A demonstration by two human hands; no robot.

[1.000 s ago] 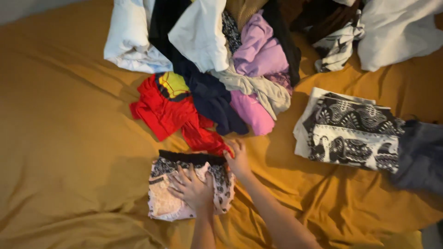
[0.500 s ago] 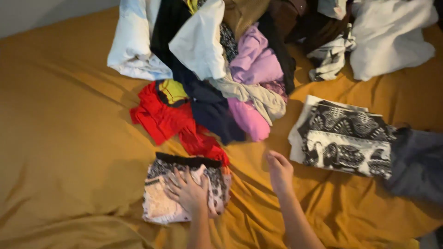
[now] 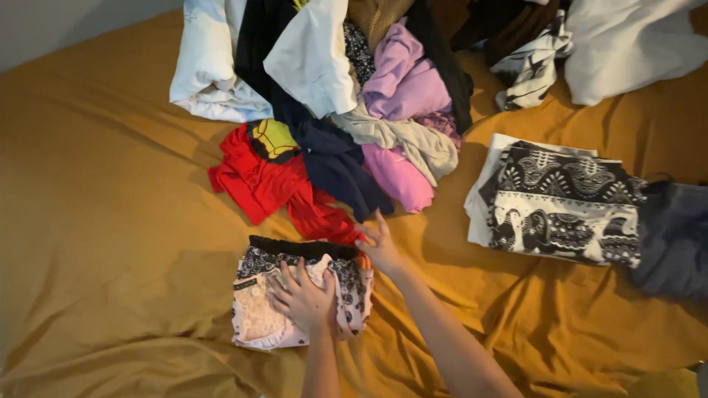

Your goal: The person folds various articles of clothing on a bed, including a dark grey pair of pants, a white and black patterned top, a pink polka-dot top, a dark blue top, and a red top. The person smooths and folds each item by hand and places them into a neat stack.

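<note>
A small folded garment [image 3: 295, 298], pale pink with black-and-white lace pattern and a black waistband, lies on the mustard-yellow bedsheet [image 3: 103, 221]. My left hand [image 3: 304, 296] presses flat on top of it, fingers spread. At the garment's upper right corner my right hand [image 3: 380, 243] touches its edge, close to the tail of a red garment [image 3: 265, 180]; whether those fingers pinch the cloth I cannot tell.
A heap of unfolded clothes [image 3: 346, 96] sits above: white, navy, lilac, pink and beige pieces. To the right lies a folded black-and-white patterned cloth [image 3: 564, 203] on a white one, with a grey folded item [image 3: 675, 236] beside it. A white pillow [image 3: 634, 44] is top right.
My right hand has swung from the bare sheet at the right back to the folded garment's upper right corner. The left hand has stayed pressed on the garment.
</note>
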